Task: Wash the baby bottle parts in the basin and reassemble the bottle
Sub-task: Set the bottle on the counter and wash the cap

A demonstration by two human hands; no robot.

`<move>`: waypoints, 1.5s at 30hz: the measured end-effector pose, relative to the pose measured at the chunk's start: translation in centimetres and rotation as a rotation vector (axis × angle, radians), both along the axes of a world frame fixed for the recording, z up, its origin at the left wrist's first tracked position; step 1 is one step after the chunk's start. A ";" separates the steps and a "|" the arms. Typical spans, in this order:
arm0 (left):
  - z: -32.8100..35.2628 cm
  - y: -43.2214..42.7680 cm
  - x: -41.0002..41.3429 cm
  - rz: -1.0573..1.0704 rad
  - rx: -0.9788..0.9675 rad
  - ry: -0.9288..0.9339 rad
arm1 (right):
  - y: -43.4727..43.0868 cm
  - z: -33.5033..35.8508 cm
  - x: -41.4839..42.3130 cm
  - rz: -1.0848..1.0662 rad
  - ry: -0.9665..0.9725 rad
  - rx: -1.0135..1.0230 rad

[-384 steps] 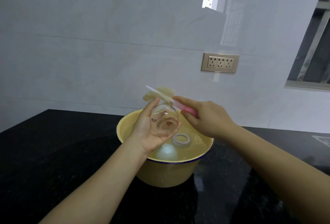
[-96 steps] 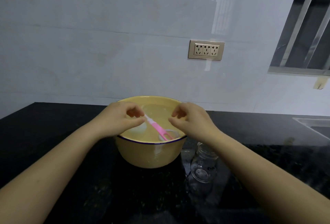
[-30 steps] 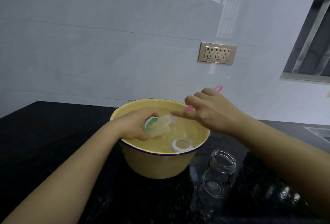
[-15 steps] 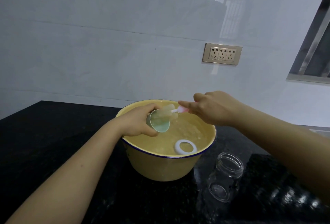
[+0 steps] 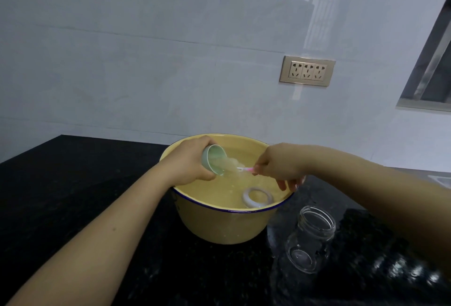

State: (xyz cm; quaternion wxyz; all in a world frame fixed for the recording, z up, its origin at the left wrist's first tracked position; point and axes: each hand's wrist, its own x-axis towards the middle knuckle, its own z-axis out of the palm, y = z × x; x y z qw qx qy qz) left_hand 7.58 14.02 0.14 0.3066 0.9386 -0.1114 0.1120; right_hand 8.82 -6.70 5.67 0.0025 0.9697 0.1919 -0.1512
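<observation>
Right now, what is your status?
Left grip holds green cap. Right grip holds pink brush, sponge at cap. Ring in basin, bottle beside it, neither blocking.

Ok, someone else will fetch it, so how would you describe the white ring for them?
Find the yellow basin on the black counter. Inside it, by the near rim, lies the white ring. It is the only white hoop; the clear glass bottle stands outside, beside the basin.
</observation>
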 end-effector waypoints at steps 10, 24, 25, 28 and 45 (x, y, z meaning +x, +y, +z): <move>0.2 -0.5 -0.3 0.054 0.238 -0.103 | 2.0 1.7 -2.8 -0.022 0.150 0.121; 0.0 -0.3 0.1 -0.051 0.142 -0.023 | 0.1 4.4 0.1 -0.054 0.120 0.431; 0.0 -0.3 0.1 -0.065 0.129 -0.007 | 0.0 4.5 0.3 -0.034 0.092 0.410; 0.1 -0.2 -0.1 -0.084 0.077 0.022 | 0.0 4.1 0.8 0.013 -0.031 0.286; -0.2 0.1 -0.1 0.010 0.053 -0.074 | 0.2 -2.0 -0.8 0.106 -0.139 0.065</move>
